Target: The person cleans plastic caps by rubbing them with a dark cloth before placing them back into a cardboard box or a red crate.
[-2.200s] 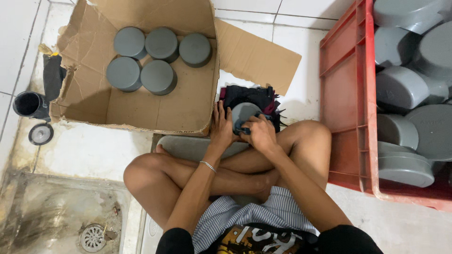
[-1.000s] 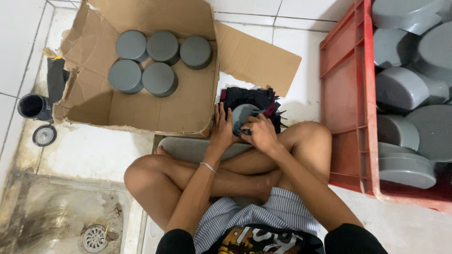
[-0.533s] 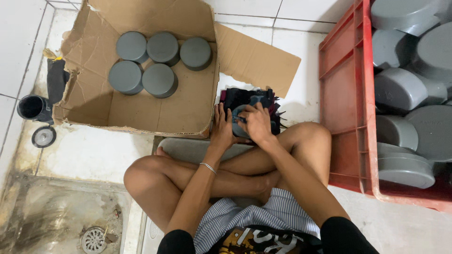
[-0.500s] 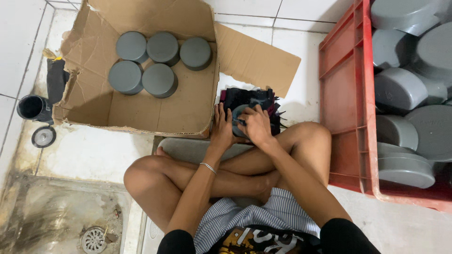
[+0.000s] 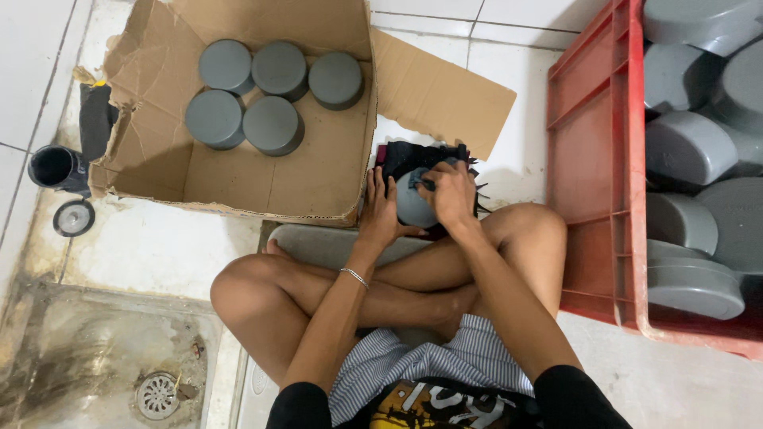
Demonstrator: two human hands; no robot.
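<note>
The person sat cross-legged on the tiled floor (image 5: 151, 238). Both hands gripped a round grey plastic cap (image 5: 412, 202) over a dark cloth (image 5: 405, 157): the left hand (image 5: 380, 213) cupped its side, the right hand (image 5: 450, 193) curled over its top. Beyond, five similar caps (image 5: 273, 125) stood in an open cardboard box (image 5: 318, 171).

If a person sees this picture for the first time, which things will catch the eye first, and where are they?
In the middle, the left hand and right hand hold a grey cap over a dark cloth, above the crossed legs. At upper left, an open cardboard box holds five grey caps. At the right edge, a red crate is filled with larger grey caps.
</note>
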